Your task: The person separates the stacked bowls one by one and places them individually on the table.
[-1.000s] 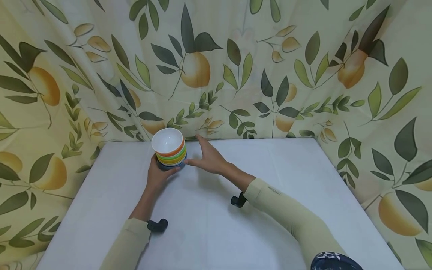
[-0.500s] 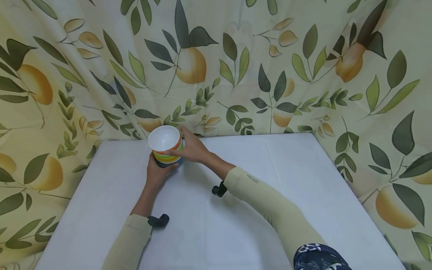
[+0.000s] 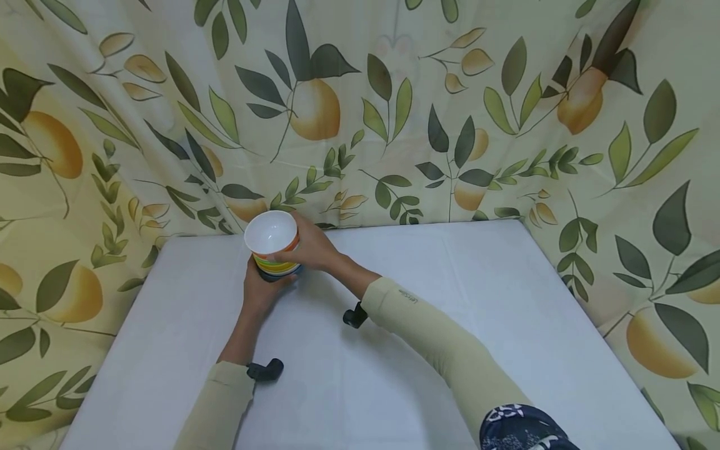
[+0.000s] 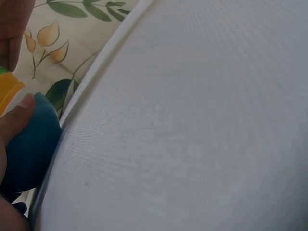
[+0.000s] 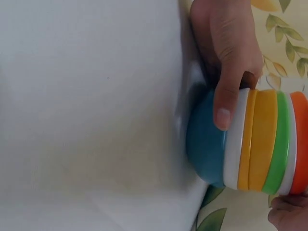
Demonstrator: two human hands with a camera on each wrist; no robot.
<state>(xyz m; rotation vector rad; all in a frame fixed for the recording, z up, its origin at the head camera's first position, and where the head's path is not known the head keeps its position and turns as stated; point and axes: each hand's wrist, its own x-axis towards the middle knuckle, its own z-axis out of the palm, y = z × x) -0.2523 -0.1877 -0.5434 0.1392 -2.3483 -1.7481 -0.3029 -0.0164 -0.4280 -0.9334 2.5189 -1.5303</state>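
Left grip [image 3: 261,291] clasps the bowl stack [image 5: 260,139] low, right grip [image 3: 316,247] apparently pinches its upper side

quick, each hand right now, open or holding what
Left hand: holding the bottom blue bowl.
Right hand: holding the top orange bowl.
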